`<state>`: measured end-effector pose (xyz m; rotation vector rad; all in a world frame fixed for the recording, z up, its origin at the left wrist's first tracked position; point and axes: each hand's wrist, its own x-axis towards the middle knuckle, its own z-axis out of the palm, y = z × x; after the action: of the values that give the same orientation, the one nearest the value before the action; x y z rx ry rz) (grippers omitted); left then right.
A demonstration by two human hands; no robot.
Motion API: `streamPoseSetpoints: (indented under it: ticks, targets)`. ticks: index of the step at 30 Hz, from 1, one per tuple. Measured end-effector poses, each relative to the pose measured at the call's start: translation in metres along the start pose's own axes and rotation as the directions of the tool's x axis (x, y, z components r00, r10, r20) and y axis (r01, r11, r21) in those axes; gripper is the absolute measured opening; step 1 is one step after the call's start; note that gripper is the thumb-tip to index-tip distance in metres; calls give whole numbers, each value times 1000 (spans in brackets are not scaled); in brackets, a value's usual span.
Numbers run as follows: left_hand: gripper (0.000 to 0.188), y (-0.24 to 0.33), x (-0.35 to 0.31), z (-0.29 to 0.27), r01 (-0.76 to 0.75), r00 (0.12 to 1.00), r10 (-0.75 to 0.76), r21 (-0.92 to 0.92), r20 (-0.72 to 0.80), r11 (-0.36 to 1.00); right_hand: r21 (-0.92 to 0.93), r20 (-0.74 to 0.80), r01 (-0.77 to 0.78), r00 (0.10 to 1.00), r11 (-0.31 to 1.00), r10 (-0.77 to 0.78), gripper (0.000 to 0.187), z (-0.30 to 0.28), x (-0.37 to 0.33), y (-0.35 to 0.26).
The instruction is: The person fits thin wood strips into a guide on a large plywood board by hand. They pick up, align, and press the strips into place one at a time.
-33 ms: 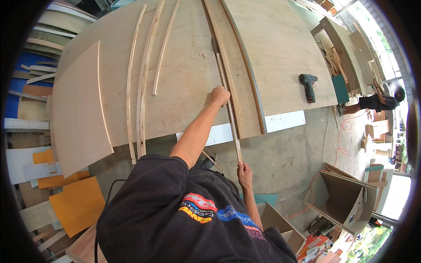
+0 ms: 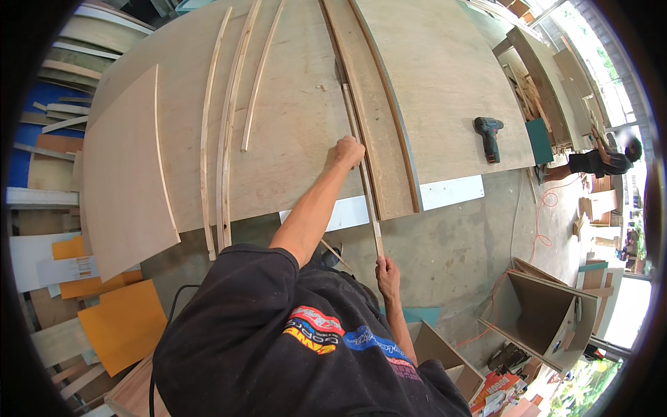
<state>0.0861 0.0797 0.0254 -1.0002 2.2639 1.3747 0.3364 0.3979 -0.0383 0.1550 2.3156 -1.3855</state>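
Note:
A thin wooden strip lies along the left side of a long brown board. Its near end sticks out past the edge of a large plywood sheet. My left hand is closed around the strip partway along, against the board's edge. Lower down, off the sheet, my right hand grips the strip's near end with curled fingers. Several loose wooden strips lie lengthwise to the left of my left arm. Some small wood scraps rest on the sheet beyond my left hand.
A cordless drill lies on the sheet at right. A curved-looking panel overhangs at left. White board shows under the sheet's near edge. An open cabinet box and orange cord are on the floor. Another person stands far right.

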Motion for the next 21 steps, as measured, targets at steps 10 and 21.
streamPoseSetpoints:
  ticks: [10,21]
  targets:
    - [25,-3,17,14,-32,968,64,137,-241,990,-73,22,-53,998,996,55,44,1,11,-13]
    - [31,2,53,2,7,976,4,51,-217,999,-40,-2,-15,1000,999,15,44,14,32,-52]
